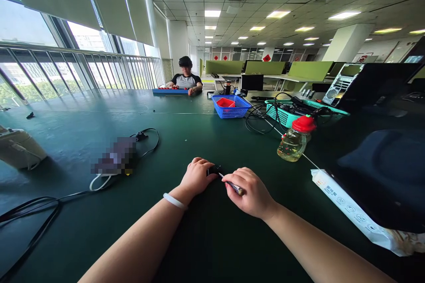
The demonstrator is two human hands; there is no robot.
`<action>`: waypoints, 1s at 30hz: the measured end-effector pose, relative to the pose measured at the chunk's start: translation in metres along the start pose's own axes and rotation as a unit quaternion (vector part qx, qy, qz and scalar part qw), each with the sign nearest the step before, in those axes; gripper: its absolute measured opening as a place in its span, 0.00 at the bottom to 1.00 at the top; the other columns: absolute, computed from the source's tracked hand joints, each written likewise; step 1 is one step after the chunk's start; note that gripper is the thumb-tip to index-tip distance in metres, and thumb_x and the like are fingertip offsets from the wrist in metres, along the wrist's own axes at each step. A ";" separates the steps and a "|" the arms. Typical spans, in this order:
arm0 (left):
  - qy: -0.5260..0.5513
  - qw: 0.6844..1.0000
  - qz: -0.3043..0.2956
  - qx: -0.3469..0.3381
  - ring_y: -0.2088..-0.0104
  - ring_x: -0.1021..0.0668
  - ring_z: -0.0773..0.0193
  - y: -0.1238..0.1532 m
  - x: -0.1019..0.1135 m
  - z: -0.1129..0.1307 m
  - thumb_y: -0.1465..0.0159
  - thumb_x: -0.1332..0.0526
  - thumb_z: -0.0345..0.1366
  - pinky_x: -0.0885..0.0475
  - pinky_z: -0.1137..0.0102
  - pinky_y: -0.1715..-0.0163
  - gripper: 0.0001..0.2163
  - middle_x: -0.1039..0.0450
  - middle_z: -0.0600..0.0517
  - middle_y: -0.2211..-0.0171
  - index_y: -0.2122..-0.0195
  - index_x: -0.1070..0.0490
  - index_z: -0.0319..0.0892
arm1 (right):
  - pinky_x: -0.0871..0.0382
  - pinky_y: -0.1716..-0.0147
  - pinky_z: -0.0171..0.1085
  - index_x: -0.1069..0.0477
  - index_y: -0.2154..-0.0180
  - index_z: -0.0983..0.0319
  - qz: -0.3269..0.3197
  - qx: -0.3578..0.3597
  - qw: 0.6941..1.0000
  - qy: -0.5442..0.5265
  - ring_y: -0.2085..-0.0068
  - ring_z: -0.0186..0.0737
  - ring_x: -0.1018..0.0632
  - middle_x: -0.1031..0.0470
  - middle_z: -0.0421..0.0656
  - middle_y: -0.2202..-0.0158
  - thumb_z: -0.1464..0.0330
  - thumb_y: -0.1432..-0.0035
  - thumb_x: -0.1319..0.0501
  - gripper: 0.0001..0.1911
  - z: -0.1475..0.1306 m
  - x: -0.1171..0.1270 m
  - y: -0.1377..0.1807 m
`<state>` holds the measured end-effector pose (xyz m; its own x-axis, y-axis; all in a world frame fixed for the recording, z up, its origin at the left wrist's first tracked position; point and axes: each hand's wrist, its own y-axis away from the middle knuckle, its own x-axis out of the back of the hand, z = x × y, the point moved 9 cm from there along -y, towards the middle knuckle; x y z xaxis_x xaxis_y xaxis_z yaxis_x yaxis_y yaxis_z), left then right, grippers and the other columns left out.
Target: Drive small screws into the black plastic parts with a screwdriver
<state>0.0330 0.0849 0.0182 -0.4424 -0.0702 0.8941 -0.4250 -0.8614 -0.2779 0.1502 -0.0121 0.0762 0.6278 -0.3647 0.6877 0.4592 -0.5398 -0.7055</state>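
My left hand [196,176], with a white band at its wrist, is closed on a small black part [214,170] on the dark green tabletop. The part is half covered by my fingers, and I cannot make out its kind. In my right hand [249,191] is a screwdriver [237,188], gripped between thumb and fingers. Its thin metal tip points left and reaches the edge of the black part; whether it touches cannot be told.
Ahead stand a blue basket [232,113] with a red tray inside and a green basket [282,117] full of black cables. A red-lidded bottle [292,145] and a white packet [352,212] lie to the right. Cables [46,203] run leftward. Across the table sits a person [186,80].
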 end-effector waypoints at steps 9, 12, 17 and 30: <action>-0.003 1.000 -0.002 0.006 0.45 0.29 0.50 0.001 0.000 0.000 0.38 0.34 0.44 0.35 0.55 0.42 0.14 0.22 0.49 0.51 0.53 0.22 0.47 | 0.35 0.59 0.41 0.29 0.64 0.59 0.026 0.005 0.999 -0.028 0.69 0.38 0.25 0.24 0.39 0.72 0.75 0.41 0.44 0.07 -0.001 0.007 -0.002; -0.002 1.000 -0.001 0.008 0.44 0.29 0.51 0.001 0.001 0.000 0.38 0.34 0.43 0.35 0.55 0.42 0.14 0.22 0.49 0.51 0.53 0.22 0.48 | 0.35 0.59 0.41 0.29 0.65 0.59 0.019 0.015 1.000 -0.020 0.70 0.37 0.26 0.24 0.39 0.72 0.75 0.41 0.44 0.07 -0.003 0.005 -0.002; -0.006 1.000 0.002 0.009 0.44 0.29 0.51 0.001 0.001 0.001 0.38 0.35 0.43 0.35 0.55 0.42 0.14 0.22 0.49 0.51 0.53 0.22 0.47 | 0.35 0.59 0.41 0.29 0.66 0.59 0.031 0.022 0.999 -0.012 0.70 0.37 0.26 0.24 0.39 0.72 0.75 0.42 0.44 0.07 -0.004 0.007 -0.001; -0.019 1.000 -0.009 0.016 0.42 0.31 0.50 0.001 0.002 0.001 0.36 0.37 0.41 0.37 0.53 0.41 0.12 0.22 0.48 0.50 0.53 0.23 0.46 | 0.35 0.59 0.42 0.29 0.67 0.60 -0.039 0.077 0.995 0.041 0.69 0.39 0.29 0.28 0.41 0.73 0.76 0.45 0.44 0.08 -0.018 -0.003 -0.002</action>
<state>0.0330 0.0834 0.0199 -0.4050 -0.0737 0.9113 -0.4071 -0.8780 -0.2519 0.1359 -0.0233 0.0785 0.5360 -0.3893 0.7491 0.5994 -0.4494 -0.6624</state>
